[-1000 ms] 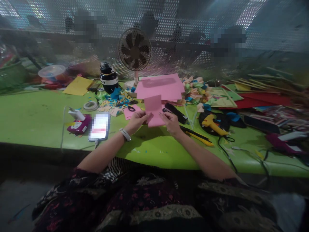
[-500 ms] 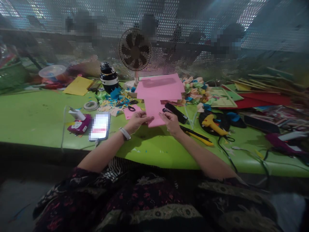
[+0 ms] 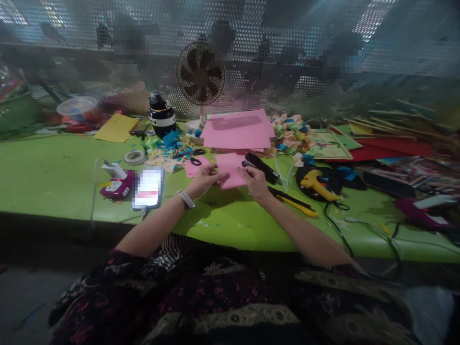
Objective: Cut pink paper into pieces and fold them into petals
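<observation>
Far edge of the pink sheet (image 3: 232,165) now sits lower in view than half a second ago. My left fingers (image 3: 215,177) and right fingers (image 3: 247,173) pinch its opposite sides, apparently to steady it evenly above the green surface (image 3: 230,223). Folded or merely tilted: cannot tell.

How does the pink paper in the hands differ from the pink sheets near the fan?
The held paper looks smaller; the pink sheets are larger. The held paper is pinched between the left hand and right hand, while the pink sheets lie untouched near the fan. Both are pink.
</observation>
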